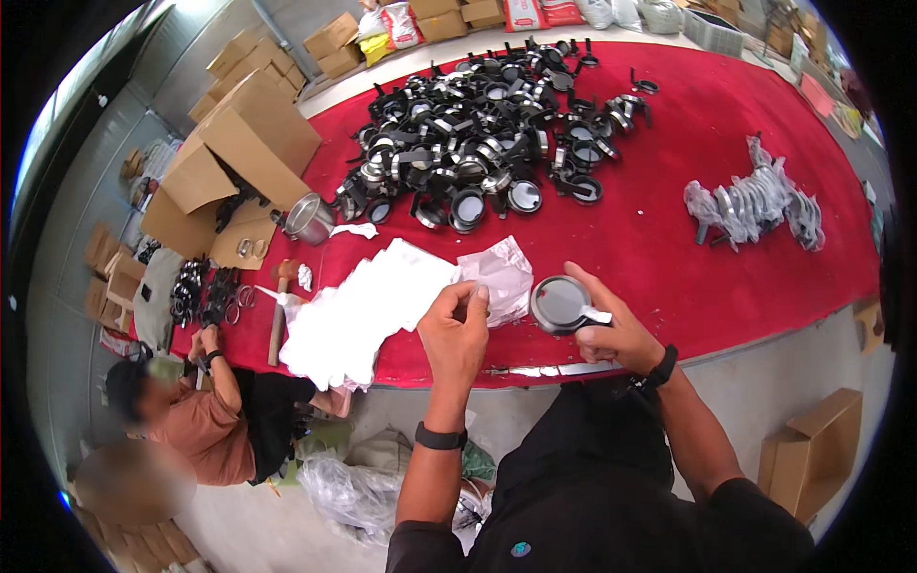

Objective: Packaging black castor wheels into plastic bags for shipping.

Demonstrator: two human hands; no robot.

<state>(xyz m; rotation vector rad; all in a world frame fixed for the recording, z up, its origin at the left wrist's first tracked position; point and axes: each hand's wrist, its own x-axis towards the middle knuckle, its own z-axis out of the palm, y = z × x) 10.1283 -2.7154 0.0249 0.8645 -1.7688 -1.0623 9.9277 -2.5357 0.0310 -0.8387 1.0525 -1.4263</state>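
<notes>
My right hand (616, 334) grips a round lid-like part (559, 304) with a grey disc face, a dark rim and a short handle on one side. Something whitish shows by that handle, under my fingers. To its left, my left hand (454, 325) is closed in a pinch, fingertips pressed together; whether anything thin is between them is hidden. Just behind those fingers lies a crumpled, thin plastic bag (509, 272) on the red cloth. A spread stack of white bags or sheets (363, 310) reaches to the left of my left hand.
A big heap of black-and-metal handled parts (468, 134) covers the back of the red-clothed table (669, 258). Plastic-wrapped parts (755, 205) sit at the right. A metal pot (310, 220), a mallet (279, 310) and an open carton (244, 143) stand left. A co-worker (201, 411) sits at the left edge.
</notes>
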